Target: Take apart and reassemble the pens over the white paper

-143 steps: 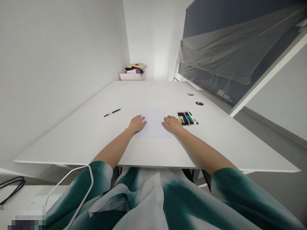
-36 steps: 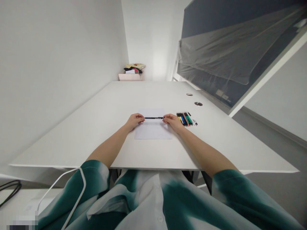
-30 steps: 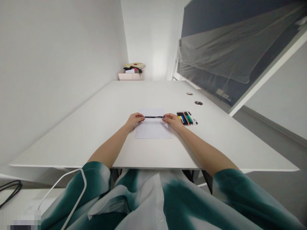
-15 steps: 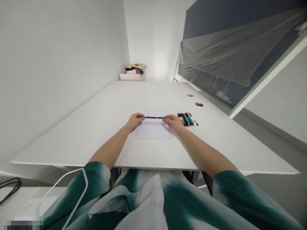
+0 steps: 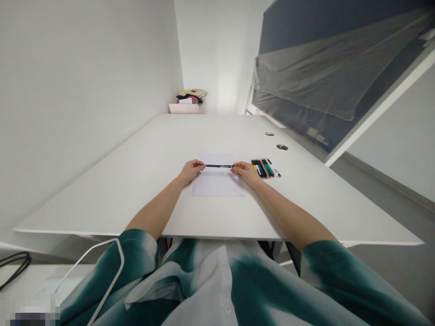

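A slim dark pen (image 5: 218, 166) is stretched level between my two hands, over a sheet of white paper (image 5: 218, 184). My left hand (image 5: 192, 172) pinches its left end between thumb and fingers. At the other end, my right hand (image 5: 247, 173) has its fingers closed on the pen's tip. Just right of that hand lies a row of pens and markers (image 5: 263, 168) in black, blue, yellow, pink and green. Whether the pen touches the paper cannot be made out.
The white table (image 5: 142, 181) runs back to a pale box (image 5: 185, 108) piled with cloth and other items. Two round cable holes (image 5: 282, 147) sit near its right edge. A dark board (image 5: 306, 81) partly wrapped in plastic film leans at the right. A white wall borders the left.
Almost nothing differs. The view has shifted very slightly, while both hands keep the pen in the same place above the paper.
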Demonstrator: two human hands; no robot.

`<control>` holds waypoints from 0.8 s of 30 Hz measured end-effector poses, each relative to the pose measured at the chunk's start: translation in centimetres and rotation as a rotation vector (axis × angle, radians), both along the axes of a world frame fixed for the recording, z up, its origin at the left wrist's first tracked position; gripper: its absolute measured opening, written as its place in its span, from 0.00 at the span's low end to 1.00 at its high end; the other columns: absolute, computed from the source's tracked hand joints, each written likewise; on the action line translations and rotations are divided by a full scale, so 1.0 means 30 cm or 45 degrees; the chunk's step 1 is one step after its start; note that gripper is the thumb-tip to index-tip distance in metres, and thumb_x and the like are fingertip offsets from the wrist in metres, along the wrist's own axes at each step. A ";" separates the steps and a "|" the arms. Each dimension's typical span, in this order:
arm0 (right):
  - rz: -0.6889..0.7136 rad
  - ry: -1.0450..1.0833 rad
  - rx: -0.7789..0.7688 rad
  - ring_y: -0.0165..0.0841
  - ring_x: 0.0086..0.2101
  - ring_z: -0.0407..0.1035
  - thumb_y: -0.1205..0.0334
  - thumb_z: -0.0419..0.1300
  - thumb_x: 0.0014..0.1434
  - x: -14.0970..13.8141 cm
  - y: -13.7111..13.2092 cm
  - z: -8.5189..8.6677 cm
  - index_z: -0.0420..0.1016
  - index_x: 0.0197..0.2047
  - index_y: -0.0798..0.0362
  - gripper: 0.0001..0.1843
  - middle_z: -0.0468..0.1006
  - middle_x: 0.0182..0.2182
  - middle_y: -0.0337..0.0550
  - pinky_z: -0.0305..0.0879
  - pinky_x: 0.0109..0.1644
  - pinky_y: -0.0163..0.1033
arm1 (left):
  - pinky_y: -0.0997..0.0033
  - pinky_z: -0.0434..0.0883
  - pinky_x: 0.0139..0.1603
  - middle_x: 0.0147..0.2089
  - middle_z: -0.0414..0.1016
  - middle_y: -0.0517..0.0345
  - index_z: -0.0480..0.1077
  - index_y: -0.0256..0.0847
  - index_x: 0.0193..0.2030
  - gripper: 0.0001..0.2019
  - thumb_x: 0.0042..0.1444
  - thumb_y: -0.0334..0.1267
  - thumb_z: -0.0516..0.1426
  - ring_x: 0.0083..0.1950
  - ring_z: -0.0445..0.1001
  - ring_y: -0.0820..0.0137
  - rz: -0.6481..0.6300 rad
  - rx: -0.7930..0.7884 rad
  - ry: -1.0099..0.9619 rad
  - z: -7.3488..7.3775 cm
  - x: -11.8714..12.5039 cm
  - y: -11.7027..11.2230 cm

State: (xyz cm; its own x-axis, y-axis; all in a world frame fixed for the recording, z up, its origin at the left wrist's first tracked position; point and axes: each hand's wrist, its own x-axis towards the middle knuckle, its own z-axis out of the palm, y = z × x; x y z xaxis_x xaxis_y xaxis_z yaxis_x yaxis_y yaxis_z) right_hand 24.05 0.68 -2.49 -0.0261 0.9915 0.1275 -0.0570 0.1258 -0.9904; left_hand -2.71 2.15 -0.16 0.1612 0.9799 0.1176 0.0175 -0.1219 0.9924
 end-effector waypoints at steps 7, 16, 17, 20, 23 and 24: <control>-0.005 -0.002 -0.010 0.33 0.31 0.75 0.53 0.74 0.41 -0.003 -0.001 0.004 0.76 0.33 0.52 0.19 0.82 0.28 0.43 0.73 0.43 0.43 | 0.69 0.63 0.37 0.29 0.75 0.57 0.73 0.38 0.30 0.13 0.38 0.40 0.68 0.32 0.69 0.72 0.001 0.009 0.013 -0.005 -0.003 0.003; 0.006 -0.027 0.004 0.32 0.30 0.74 0.52 0.73 0.43 -0.005 -0.009 0.015 0.76 0.32 0.52 0.17 0.81 0.28 0.44 0.72 0.42 0.42 | 0.70 0.61 0.36 0.28 0.72 0.60 0.74 0.38 0.29 0.10 0.40 0.38 0.67 0.31 0.65 0.73 0.042 0.006 0.078 0.008 -0.001 -0.005; 0.001 -0.033 0.007 0.32 0.30 0.73 0.52 0.73 0.43 -0.005 -0.009 0.015 0.76 0.32 0.52 0.17 0.80 0.28 0.44 0.72 0.42 0.43 | 0.70 0.61 0.36 0.28 0.72 0.60 0.74 0.38 0.29 0.09 0.41 0.38 0.67 0.31 0.65 0.73 0.043 0.008 0.083 0.006 -0.001 -0.004; -0.013 -0.049 0.014 0.33 0.30 0.73 0.49 0.72 0.42 -0.005 -0.008 0.013 0.76 0.31 0.52 0.18 0.80 0.28 0.44 0.71 0.42 0.43 | 0.71 0.60 0.35 0.27 0.71 0.60 0.74 0.38 0.29 0.09 0.41 0.38 0.66 0.30 0.64 0.73 0.046 0.008 0.095 0.000 -0.003 0.000; -0.026 -0.049 0.001 0.33 0.30 0.72 0.48 0.73 0.41 -0.003 -0.005 0.012 0.76 0.29 0.52 0.18 0.80 0.27 0.45 0.71 0.43 0.43 | 0.71 0.59 0.33 0.27 0.71 0.61 0.74 0.38 0.29 0.08 0.42 0.38 0.65 0.29 0.63 0.74 0.044 0.009 0.122 -0.004 -0.005 0.004; -0.023 -0.050 -0.003 0.33 0.30 0.72 0.49 0.73 0.41 -0.002 -0.005 0.012 0.76 0.29 0.52 0.18 0.80 0.27 0.45 0.71 0.43 0.43 | 0.71 0.59 0.33 0.27 0.71 0.61 0.74 0.38 0.29 0.08 0.42 0.38 0.65 0.28 0.63 0.74 0.045 0.011 0.131 -0.005 -0.005 0.004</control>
